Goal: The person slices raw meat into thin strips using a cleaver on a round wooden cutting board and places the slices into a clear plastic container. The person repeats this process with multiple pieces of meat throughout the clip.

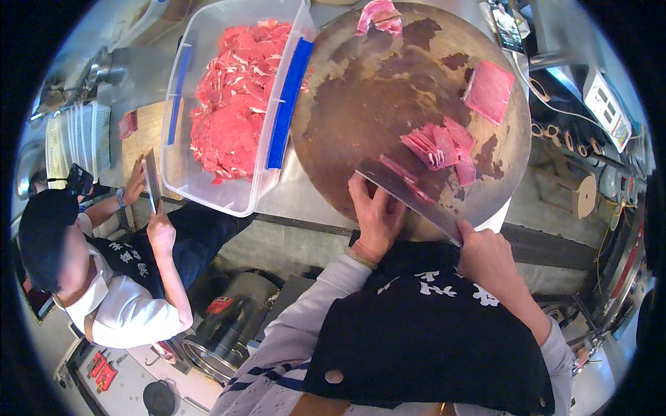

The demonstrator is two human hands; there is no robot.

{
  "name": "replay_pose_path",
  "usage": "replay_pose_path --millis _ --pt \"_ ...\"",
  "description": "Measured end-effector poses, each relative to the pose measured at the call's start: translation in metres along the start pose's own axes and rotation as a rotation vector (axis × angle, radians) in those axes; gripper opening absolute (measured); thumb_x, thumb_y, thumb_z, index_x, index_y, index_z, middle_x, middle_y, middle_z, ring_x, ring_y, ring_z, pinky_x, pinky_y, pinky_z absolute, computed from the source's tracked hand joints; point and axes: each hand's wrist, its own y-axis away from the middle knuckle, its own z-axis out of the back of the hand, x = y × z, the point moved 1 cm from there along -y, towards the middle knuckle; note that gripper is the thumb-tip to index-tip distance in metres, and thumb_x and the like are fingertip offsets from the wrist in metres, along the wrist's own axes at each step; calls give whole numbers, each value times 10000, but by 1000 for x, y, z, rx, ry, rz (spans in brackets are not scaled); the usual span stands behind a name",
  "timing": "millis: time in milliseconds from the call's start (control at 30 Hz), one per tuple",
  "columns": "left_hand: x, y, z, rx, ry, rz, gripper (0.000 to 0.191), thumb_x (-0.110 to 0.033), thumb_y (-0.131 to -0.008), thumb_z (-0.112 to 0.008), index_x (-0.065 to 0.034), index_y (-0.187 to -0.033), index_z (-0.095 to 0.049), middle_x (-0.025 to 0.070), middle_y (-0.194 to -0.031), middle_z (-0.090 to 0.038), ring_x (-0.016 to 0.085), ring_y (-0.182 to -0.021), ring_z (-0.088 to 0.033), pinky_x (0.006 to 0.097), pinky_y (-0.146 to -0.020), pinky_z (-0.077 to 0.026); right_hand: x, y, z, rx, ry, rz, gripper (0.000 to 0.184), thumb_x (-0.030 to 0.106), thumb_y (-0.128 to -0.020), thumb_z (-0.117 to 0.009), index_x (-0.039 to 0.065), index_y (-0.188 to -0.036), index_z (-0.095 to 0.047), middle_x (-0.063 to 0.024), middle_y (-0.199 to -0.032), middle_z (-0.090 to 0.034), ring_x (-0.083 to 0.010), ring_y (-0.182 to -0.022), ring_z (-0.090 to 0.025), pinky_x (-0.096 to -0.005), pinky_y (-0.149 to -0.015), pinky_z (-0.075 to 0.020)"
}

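Note:
A cleaver (408,198) lies slantwise over the near edge of a round wooden chopping block (364,114). Its handle is in my right hand (486,255). My left hand (375,210) has bent fingers against the near side of the blade; whether meat is under them is hidden. Thin strips of raw meat (403,177) lie along the blade's far side. Beyond them is a fanned pile of meat slices (434,145). A thick meat slab (489,92) rests at the block's right, and a folded pale piece of meat (381,18) at its far edge.
A clear plastic tub (208,200) with blue latches, holding sliced raw meat (234,104), stands left of the block. Farther left, a co-worker (125,291) holds a knife (151,179) beside a wooden board (151,130). A phone (507,26) and a scale (607,106) are at the right.

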Motion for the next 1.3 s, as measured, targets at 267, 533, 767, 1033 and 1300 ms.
replay_pose_path --millis 267,533,767,1033,1300 --pt "-1 0 3 49 7 46 478 -24 -663 -783 -72 -1118 -644 230 -1252 -467 417 -1123 -464 474 -930 -427 25 -31 9 -104 -37 103 320 -8 -749 -615 -54 -1064 -584 -271 -765 -676 -449 -735 -695 -511 -694 -573" --pt "-3 -4 2 -2 4 52 454 -29 -703 -786 -51 -1134 -646 222 -1258 -475 403 -1126 -482 453 -935 -439 50 -70 9 -190 -61 161 197 9 -791 -612 -81 -967 -612 -277 -799 -684 -435 -774 -706 -495 -712 -582" --pt "-4 -2 -2 -55 7 33 480 -9 -694 -786 -50 -1152 -650 207 -1285 -484 382 -1121 -498 438 -936 -450 41 -58 3 -230 -96 152 143 8 -804 -608 -59 -929 -632 -276 -845 -691 -433 -837 -706 -504 -758 -574" --pt "-4 -4 -1 -80 37 10 349 -23 -761 -783 -66 -1084 -657 147 -1218 -483 307 -1066 -536 369 -928 -465 -26 -1 -16 -119 -84 -17 345 12 -811 -582 -1 -1150 -642 -296 -789 -667 -478 -799 -676 -535 -753 -552" --pt "-5 -2 4 -7 10 12 386 5 -716 -784 -45 -1068 -636 148 -1234 -482 324 -1128 -511 381 -964 -443 -17 36 -1 -123 -13 50 418 33 -778 -624 -6 -1193 -612 -268 -730 -668 -449 -727 -690 -526 -695 -561"
